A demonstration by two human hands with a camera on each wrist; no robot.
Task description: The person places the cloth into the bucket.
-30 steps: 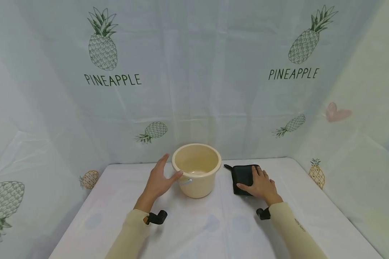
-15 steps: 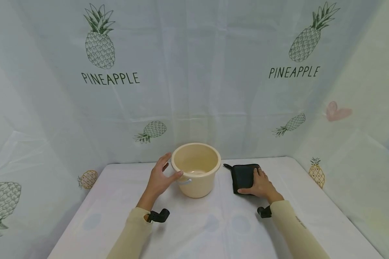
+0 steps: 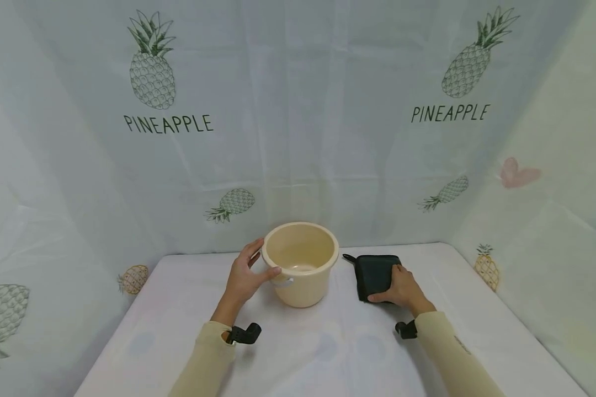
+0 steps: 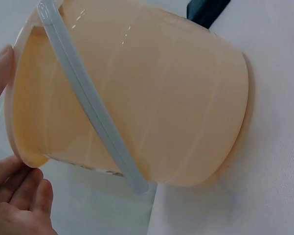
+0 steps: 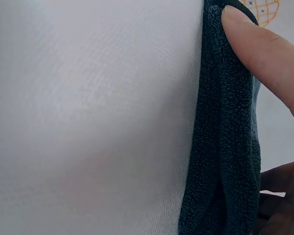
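Observation:
A cream plastic bucket [image 3: 305, 289] stands upright near the far edge of the table, its pale grey handle [image 4: 93, 107] hanging down its side. My left hand [image 3: 243, 278] holds the bucket's rim from the left. In the left wrist view, the thumb touches one part of the rim and the curled fingers another. Right of the bucket lies a folded dark teal towel [image 3: 374, 273] with a small loop at its far left corner. My right hand [image 3: 402, 286] grips the towel's near right part between thumb and fingers. Terry pile shows in the right wrist view.
A white cloth covers the table [image 3: 318, 353]. Behind and beside it hang pale sheets [image 3: 298, 110] printed with pineapples. Each wrist wears a small black camera mount [image 3: 245, 333].
The left fingers have come in from beside the bucket onto its rim. My right hand, earlier spread over the towel, has slid toward its right edge and closed around it.

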